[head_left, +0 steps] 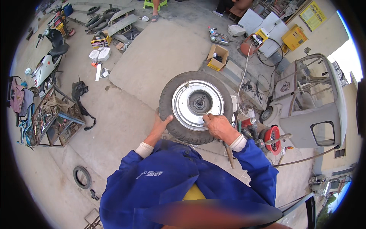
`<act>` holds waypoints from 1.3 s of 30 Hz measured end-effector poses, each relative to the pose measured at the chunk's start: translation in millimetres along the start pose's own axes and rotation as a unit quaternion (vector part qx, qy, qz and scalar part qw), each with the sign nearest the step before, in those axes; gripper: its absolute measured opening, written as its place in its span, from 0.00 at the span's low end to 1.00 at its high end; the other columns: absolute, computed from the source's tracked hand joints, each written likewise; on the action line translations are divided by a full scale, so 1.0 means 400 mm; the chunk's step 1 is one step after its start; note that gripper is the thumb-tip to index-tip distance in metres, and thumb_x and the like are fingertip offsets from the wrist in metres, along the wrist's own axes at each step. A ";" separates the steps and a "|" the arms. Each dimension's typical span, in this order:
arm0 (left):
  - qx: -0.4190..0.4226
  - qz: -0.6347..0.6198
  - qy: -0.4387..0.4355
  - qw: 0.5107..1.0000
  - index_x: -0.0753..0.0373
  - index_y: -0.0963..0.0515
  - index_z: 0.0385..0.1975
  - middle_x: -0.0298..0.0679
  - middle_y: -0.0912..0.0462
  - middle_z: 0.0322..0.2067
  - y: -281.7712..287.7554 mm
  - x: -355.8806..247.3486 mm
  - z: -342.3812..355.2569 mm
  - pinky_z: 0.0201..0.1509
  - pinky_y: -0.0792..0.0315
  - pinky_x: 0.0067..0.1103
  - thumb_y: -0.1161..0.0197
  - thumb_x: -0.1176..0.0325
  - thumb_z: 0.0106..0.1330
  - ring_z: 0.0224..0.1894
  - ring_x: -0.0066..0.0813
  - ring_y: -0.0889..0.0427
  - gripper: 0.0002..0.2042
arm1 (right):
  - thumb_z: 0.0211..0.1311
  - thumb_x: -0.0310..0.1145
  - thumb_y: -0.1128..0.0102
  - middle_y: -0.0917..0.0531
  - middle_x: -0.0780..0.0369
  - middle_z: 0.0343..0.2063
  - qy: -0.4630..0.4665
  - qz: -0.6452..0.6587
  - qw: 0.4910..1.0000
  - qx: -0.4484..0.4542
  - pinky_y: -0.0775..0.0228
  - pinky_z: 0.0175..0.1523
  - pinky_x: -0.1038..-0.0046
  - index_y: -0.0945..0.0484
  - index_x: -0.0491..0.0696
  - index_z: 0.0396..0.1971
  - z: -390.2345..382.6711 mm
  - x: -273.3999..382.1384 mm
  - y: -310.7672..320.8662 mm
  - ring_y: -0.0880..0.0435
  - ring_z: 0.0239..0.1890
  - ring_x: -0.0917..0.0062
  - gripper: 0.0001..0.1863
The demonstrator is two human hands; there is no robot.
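A wheel with a black treaded tyre and a silver metal rim stands tilted in front of me, its hub and axle facing up. My left hand holds the tyre's left side, thumb on the sidewall and fingers hidden beneath. On the lower right of the rim rests my right hand, its fingers curled and pinched together near the rim edge; whatever they hold is hidden. A valve stem shows at the rim's upper left. A wooden handle sticks out below my right wrist.
Right of the wheel are a red basin with tools around it and a grey three-wheeler cab. An open cardboard box stands beyond. At left are a metal tool rack and a scooter. A small tyre lies lower left.
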State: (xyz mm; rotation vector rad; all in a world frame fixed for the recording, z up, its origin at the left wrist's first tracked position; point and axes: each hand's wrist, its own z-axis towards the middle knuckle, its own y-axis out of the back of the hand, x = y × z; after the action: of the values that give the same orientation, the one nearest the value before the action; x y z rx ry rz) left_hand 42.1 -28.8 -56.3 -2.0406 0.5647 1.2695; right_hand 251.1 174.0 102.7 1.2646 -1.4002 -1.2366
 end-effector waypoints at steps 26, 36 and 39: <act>-0.008 -0.012 -0.016 1.000 0.74 0.41 0.79 0.55 0.22 0.67 -0.010 -0.079 0.164 0.69 0.22 0.34 0.23 0.61 0.67 0.66 0.43 0.18 0.45 | 0.60 0.31 0.34 0.13 0.54 0.24 0.021 0.023 1.000 -0.002 0.17 0.37 0.60 0.22 0.40 0.45 0.037 0.069 0.018 0.07 0.30 0.59 0.16; -0.015 0.008 -0.027 0.999 0.74 0.38 0.77 0.53 0.20 0.65 -0.015 -0.068 0.169 0.69 0.23 0.32 0.24 0.59 0.68 0.65 0.41 0.17 0.43 | 0.60 0.29 0.37 0.12 0.51 0.25 0.144 -0.009 0.976 -0.161 0.18 0.31 0.60 0.21 0.36 0.42 0.043 0.053 -0.040 0.08 0.28 0.58 0.14; -0.017 0.008 -0.031 0.999 0.74 0.37 0.76 0.53 0.20 0.65 -0.015 -0.076 0.159 0.70 0.24 0.32 0.24 0.59 0.69 0.65 0.41 0.18 0.42 | 0.60 0.29 0.37 0.11 0.51 0.26 0.026 0.021 0.999 -0.019 0.18 0.32 0.59 0.21 0.36 0.43 0.039 0.068 -0.013 0.07 0.30 0.57 0.15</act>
State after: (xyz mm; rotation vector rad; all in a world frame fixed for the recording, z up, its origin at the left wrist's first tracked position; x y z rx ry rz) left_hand -6.5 22.0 -46.8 -2.0204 0.5346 1.3541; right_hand 233.1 148.7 94.9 1.2264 -1.3530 -1.1899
